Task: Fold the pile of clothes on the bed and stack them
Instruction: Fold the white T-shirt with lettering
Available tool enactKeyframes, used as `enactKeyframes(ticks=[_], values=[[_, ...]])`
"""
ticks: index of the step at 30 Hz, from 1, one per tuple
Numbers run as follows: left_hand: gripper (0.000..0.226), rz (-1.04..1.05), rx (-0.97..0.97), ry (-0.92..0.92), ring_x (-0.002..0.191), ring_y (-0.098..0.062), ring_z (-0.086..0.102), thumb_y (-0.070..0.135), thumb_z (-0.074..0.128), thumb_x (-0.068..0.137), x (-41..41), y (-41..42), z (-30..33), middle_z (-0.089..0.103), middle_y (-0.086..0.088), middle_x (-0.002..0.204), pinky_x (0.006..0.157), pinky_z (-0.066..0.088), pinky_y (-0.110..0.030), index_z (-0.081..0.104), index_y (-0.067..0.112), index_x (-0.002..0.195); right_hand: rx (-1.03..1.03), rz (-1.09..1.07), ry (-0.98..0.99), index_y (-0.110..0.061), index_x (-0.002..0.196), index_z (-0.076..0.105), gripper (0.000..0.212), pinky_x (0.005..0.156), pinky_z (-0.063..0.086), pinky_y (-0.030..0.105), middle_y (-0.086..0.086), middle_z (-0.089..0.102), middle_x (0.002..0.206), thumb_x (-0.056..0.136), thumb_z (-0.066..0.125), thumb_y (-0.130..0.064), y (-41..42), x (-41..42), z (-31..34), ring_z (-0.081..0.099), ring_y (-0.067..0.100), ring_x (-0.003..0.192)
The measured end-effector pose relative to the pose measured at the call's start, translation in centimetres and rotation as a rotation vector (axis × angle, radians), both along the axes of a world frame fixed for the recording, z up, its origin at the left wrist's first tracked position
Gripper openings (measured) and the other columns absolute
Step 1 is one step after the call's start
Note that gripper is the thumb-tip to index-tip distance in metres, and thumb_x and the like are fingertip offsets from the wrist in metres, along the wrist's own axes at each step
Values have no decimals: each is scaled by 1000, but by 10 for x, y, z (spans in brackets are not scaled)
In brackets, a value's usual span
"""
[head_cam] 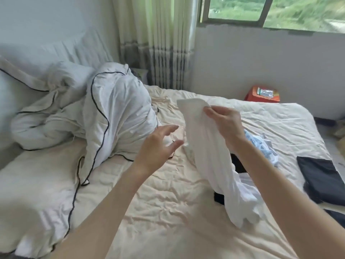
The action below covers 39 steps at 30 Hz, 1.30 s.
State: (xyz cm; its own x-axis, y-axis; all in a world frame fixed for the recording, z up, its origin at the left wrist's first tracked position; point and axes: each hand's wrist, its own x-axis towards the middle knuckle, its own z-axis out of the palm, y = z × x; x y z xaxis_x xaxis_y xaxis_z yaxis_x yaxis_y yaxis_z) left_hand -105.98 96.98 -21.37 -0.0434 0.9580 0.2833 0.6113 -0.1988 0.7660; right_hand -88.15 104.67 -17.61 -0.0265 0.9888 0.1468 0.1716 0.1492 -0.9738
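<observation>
My right hand (225, 121) pinches the top of a white garment (211, 157) and holds it up over the bed (158, 202); the cloth hangs down bunched toward the sheet. My left hand (158, 144) hovers just left of the garment with fingers spread and relaxed, holding nothing. Behind the hanging cloth lies a small pile: a light blue patterned piece (261, 146), a white piece and a black piece (238, 163), partly hidden by my right arm. A folded dark garment (321, 178) lies flat near the bed's right edge.
A bunched white duvet with dark piping (104, 116) fills the left and head of the bed, with pillows (28, 85) behind it. An orange box (263, 94) sits beyond the bed by the wall. Curtains and a window are at the back.
</observation>
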Motion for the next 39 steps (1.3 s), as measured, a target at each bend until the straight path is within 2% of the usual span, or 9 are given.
enactKeyframes(ticks=[9,12,14,18,22,30,34,38,39], values=[[56,184,-269,-115,114,-13,54,34,72,81,-27,-43,21,55,5,128,97,42,-25,54,15,130,90,158,85,14,96,62,38,69,34,34,40,56,82,80,72,-19,-34,-97,114,43,18,72],[36,272,-147,-54,98,-17,62,32,72,82,-29,-49,40,67,0,103,77,45,-20,64,10,109,154,204,98,16,97,59,42,76,49,41,27,62,77,80,72,-20,-43,-120,152,52,33,65],[20,382,-35,-69,81,-22,62,27,67,85,-36,-57,52,64,0,78,59,37,-17,66,7,90,180,203,116,10,91,66,33,88,46,62,37,62,98,80,72,-21,-46,-131,170,61,50,89],[31,450,35,-25,55,-13,50,23,70,81,-72,-68,78,48,11,50,48,30,-15,50,17,58,131,201,153,-18,69,73,15,85,54,51,26,68,100,83,71,-19,-42,-143,185,66,38,95],[49,472,38,-41,39,-2,31,19,75,78,-109,-78,102,32,13,37,41,28,-15,36,21,48,-45,313,160,1,106,66,20,79,58,30,27,64,113,90,61,-10,-38,-142,155,67,23,84],[33,581,86,-198,54,-13,31,20,77,78,-137,-75,124,38,-3,59,45,22,-22,61,-7,67,59,574,-230,-8,117,64,34,74,46,12,0,66,96,86,69,-23,-117,-155,18,65,16,92],[41,654,148,-278,43,-5,24,19,76,78,-144,-71,138,28,9,46,41,18,-19,47,10,51,144,563,-408,-17,119,62,39,77,40,15,-7,63,101,83,72,-31,-131,-158,-20,58,8,91],[27,697,220,-362,62,-16,29,25,75,79,-155,-74,140,32,-2,65,55,24,-27,55,10,68,170,550,-631,-20,74,63,14,66,35,30,-3,62,76,85,66,-28,-126,-144,-37,55,20,82],[28,703,226,-386,62,-16,29,26,75,80,-156,-74,138,32,-2,65,54,24,-27,55,10,67,164,541,-643,-21,57,49,33,61,29,31,-4,51,60,85,66,-24,-124,-141,-39,50,20,71]])
